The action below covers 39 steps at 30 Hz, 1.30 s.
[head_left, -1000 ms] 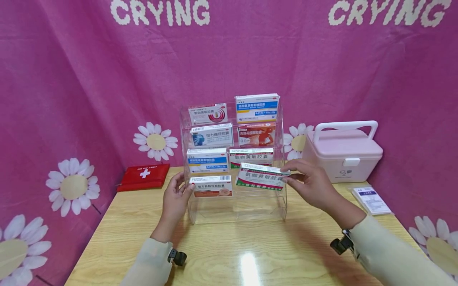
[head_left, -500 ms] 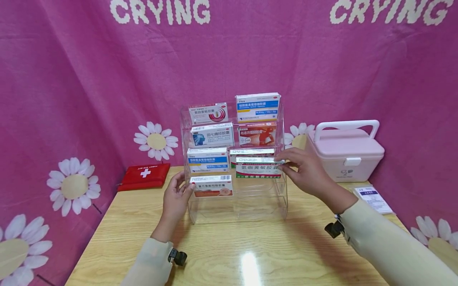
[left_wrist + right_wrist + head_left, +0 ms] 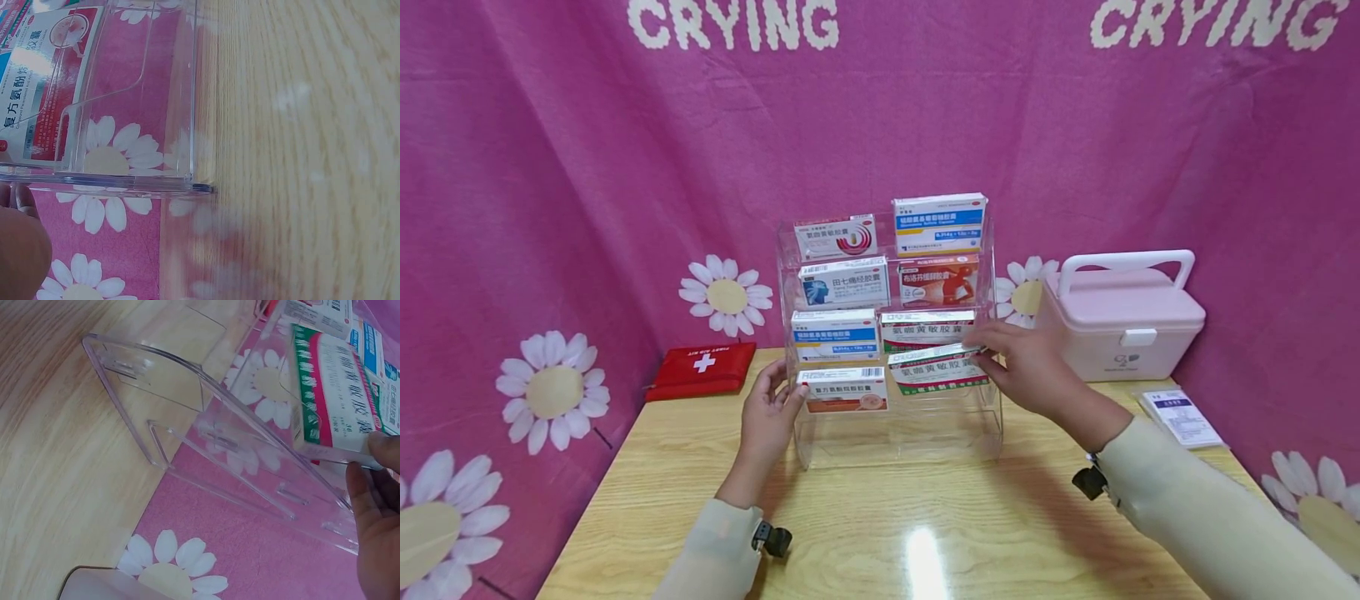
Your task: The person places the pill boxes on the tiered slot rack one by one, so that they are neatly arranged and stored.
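Observation:
A clear plastic display rack (image 3: 898, 455) stands on the table, holding medicine boxes in two columns. My right hand (image 3: 1033, 367) pinches the right end of a white, green and red medicine box (image 3: 934, 373). That box sits at the lowest right tier, slightly tilted, just below a matching box (image 3: 927, 330). In the right wrist view, thumb and fingers close on the end of the held box (image 3: 340, 394). My left hand (image 3: 767, 421) grips the rack's left side, its thumb at the front beside a white and orange box (image 3: 846, 392). Its other fingers are partly hidden behind the side panel.
A red first aid pouch (image 3: 702, 372) lies at the back left. At the back right stands a pink lidded case (image 3: 1123, 325) with a handle, and a flat white packet (image 3: 1180, 419) lies in front of it. A pink flowered curtain (image 3: 880, 125) hangs behind the table.
The box in my right hand rises and levels in front of the rack, then comes down and slightly left into the lowest right tier. My left hand stays on the rack.

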Each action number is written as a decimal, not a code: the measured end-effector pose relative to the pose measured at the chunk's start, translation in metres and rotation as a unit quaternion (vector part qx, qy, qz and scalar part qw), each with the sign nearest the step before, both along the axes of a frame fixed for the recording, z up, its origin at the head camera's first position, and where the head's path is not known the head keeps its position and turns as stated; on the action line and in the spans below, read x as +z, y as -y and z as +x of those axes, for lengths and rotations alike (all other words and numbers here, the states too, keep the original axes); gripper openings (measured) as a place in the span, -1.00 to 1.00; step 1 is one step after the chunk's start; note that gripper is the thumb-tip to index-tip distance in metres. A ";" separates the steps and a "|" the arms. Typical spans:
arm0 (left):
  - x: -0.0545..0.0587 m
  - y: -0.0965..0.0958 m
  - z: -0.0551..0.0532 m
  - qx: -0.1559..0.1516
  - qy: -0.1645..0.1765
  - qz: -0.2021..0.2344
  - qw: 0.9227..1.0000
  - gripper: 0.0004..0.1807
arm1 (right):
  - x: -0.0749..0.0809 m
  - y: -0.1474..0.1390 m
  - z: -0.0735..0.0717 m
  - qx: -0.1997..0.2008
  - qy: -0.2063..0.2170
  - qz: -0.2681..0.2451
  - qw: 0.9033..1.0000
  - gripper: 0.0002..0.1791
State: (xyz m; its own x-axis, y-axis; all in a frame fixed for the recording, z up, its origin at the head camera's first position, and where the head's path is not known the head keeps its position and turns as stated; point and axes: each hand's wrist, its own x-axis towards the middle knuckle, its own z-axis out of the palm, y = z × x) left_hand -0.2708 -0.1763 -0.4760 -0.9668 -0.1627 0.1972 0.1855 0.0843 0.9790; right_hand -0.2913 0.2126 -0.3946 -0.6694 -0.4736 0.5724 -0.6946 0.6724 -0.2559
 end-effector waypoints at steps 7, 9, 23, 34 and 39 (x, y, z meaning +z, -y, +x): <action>0.000 0.000 0.002 -0.004 0.007 -0.006 1.000 -0.34 | -0.004 0.005 0.005 -0.040 0.066 0.024 0.997 -0.75; 0.001 0.000 0.002 -0.005 0.005 -0.005 1.000 -0.33 | -0.003 0.006 0.006 -0.047 0.068 0.030 0.996 -0.75; 0.002 0.003 0.001 0.000 0.028 -0.028 0.999 -0.32 | -0.001 0.020 0.010 -0.082 0.037 0.146 0.985 -0.82; 0.000 0.001 0.003 0.003 0.006 -0.019 1.000 -0.33 | -0.011 0.024 0.015 -0.090 0.021 0.157 0.983 -0.83; -0.002 0.001 0.003 0.005 0.007 -0.021 1.000 -0.33 | -0.013 0.018 0.024 -0.085 0.018 0.119 0.989 -0.71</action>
State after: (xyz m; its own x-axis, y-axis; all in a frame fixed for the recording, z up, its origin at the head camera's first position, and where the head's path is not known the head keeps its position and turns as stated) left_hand -0.2681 -0.1776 -0.4778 -0.9678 -0.1644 0.1905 0.1707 0.1275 0.9770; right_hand -0.2678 0.1947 -0.4077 -0.7690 -0.4703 0.4330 -0.5591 0.8232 -0.0989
